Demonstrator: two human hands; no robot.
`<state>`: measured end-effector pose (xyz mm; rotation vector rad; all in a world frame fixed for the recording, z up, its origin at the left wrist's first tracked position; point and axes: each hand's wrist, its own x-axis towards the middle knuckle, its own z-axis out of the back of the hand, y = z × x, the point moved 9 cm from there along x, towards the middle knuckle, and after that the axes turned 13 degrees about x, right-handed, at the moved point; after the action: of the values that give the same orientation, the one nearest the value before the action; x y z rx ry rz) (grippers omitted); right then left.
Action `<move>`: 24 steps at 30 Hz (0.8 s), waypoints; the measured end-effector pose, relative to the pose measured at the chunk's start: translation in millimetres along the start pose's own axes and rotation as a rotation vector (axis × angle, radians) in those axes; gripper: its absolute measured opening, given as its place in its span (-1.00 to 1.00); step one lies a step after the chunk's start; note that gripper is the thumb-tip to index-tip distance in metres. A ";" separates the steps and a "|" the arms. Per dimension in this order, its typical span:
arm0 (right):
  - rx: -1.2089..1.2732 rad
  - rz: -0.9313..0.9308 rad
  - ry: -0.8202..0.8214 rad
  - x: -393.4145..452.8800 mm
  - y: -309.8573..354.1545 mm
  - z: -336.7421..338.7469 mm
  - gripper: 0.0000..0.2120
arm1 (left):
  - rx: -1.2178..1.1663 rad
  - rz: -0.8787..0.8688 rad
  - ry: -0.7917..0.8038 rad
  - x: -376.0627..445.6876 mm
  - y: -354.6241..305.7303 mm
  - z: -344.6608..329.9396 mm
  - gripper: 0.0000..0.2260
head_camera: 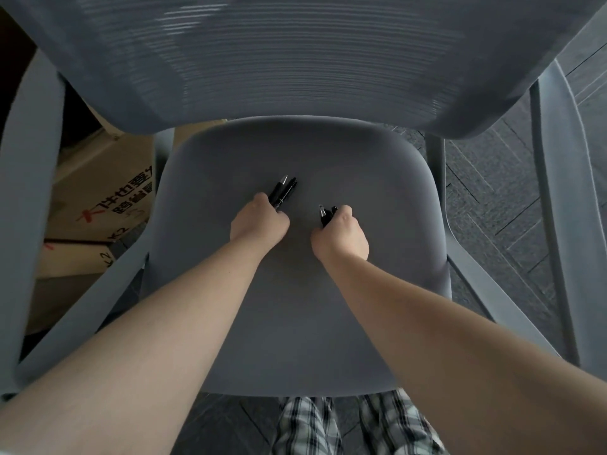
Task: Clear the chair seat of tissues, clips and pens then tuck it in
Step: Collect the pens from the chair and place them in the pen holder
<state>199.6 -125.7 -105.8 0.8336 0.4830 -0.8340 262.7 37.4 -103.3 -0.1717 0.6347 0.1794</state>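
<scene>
A grey office chair faces me, its padded seat (295, 307) filling the middle of the view. My left hand (258, 223) is closed around a bundle of black pens (284, 190) whose tips stick out past my fingers, over the seat's centre. My right hand (341, 236) grips other black pens (326, 214), with silver tips showing above my knuckles. Both hands hover at or just above the seat fabric. No tissues or clips show on the visible part of the seat.
The mesh backrest (295, 60) rises at the top of the view. Grey armrests run along the left (29, 208) and right (558, 208). Cardboard boxes (98, 198) stand on the floor to the left. Dark carpet tiles (492, 192) lie to the right. My checked shorts (354, 425) show below.
</scene>
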 end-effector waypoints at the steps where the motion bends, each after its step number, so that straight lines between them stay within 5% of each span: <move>1: 0.002 0.014 0.011 -1.5 1.3 2.7 -0.83 | -0.016 -0.004 0.011 -2.3 2.3 -0.1 -0.83; 8: -0.060 0.171 0.097 -18.9 28.2 23.0 -0.85 | -0.174 0.025 0.102 -32.2 24.5 12.4 -0.90; 24: -0.427 0.703 0.516 -180.1 119.5 -1.2 -0.91 | -0.528 0.284 -0.174 -231.6 119.3 88.1 -0.83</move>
<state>188.1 3.4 67.1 0.7375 0.7271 0.1465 103.9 145.7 93.4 -0.5692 0.4242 0.6308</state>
